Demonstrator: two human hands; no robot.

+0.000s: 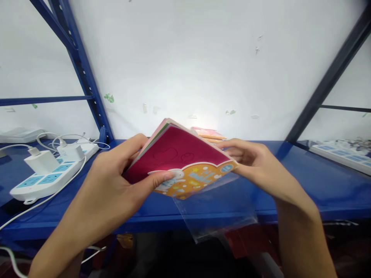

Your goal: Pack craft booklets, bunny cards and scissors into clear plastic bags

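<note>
A square pack of coloured paper (pixel 179 148), dark red on its front face, is held up tilted above the blue shelf. Pink, white and green sheets show along its left edge. Its lower part carries an orange printed card (pixel 197 179) with a white rabbit figure. My left hand (pixel 127 173) grips the left side, thumb on the front near the rabbit. My right hand (pixel 249 156) pinches the right corner, its fingers partly behind the pack. From the lower edge hangs a clear plastic sleeve (pixel 217 208); where it joins the pack is hard to see.
More orange and pink paper packs (pixel 209 133) lie behind on the blue shelf (pixel 290 170). At left stands a white power strip (pixel 55 173) with plugged chargers and trailing cables. Another strip (pixel 342 156) lies at right. Blue metal uprights (pixel 87 73) flank a white wall.
</note>
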